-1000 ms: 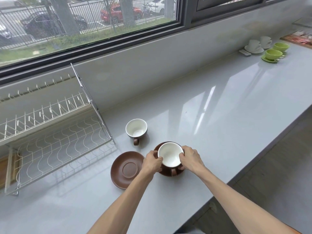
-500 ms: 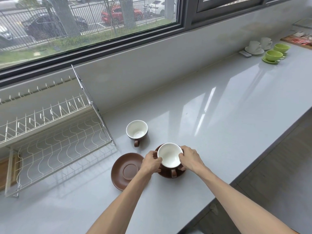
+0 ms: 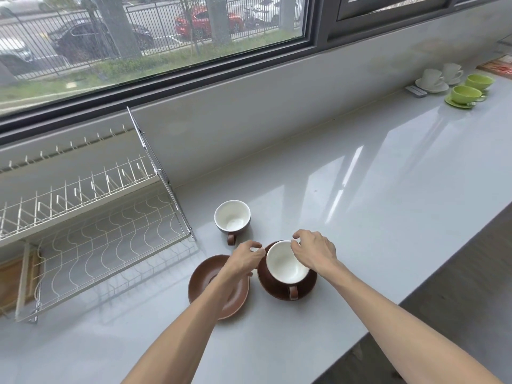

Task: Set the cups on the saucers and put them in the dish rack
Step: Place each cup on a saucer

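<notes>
Cup seated on saucer; left hand and right hand flank the cup, fingers loosely curled, gripping nothing. Second cup behind, bare saucer left.

Left forearm covers the near-right part of the empty saucer. Right hand hides the right rim of the cup; whether its fingertips touch the rim can't be told. Cup covers most of its own saucer. Dish rack cut off at the left edge. Far right, white cups too small for detail; red item cut by the edge, unidentifiable. Both arms leave the bottom edge.
</notes>
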`<state>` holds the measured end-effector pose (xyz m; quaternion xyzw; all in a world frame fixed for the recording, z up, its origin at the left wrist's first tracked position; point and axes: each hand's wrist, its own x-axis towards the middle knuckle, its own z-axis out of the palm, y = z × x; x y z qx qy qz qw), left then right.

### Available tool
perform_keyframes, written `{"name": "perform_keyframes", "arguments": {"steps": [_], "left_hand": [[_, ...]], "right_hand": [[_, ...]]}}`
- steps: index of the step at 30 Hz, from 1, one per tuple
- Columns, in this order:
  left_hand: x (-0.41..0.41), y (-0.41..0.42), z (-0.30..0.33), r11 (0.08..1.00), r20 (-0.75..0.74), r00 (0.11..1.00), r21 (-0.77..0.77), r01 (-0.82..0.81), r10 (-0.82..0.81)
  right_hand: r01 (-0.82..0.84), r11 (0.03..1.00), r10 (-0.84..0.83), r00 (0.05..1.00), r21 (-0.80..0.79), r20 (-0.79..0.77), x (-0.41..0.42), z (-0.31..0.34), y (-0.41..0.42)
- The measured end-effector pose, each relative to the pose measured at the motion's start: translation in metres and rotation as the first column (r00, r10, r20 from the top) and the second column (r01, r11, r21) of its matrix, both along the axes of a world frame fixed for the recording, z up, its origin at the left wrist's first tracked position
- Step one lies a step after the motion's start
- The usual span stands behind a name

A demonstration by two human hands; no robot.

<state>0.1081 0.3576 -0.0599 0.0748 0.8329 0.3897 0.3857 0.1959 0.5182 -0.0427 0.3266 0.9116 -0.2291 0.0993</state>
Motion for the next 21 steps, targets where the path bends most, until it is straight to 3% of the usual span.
{"name": "perform_keyframes", "arguments": {"steps": [12,21], "left_hand": [[-0.07,-0.041,0.011,0.981,-0.112,0.982,-0.101,-0.163,0.152],[-0.099,-0.044,-0.002,0.924,-0.121,0.918,-0.012,-0.381,0.377]], "right_hand": [[-0.091,0.989,0.083,0.994,-0.117,-0.073,-0.082,-0.007,-0.027],[-0.086,0.971,0.064,0.992,-0.223,-0.107,-0.129,-0.021,-0.04]]}}
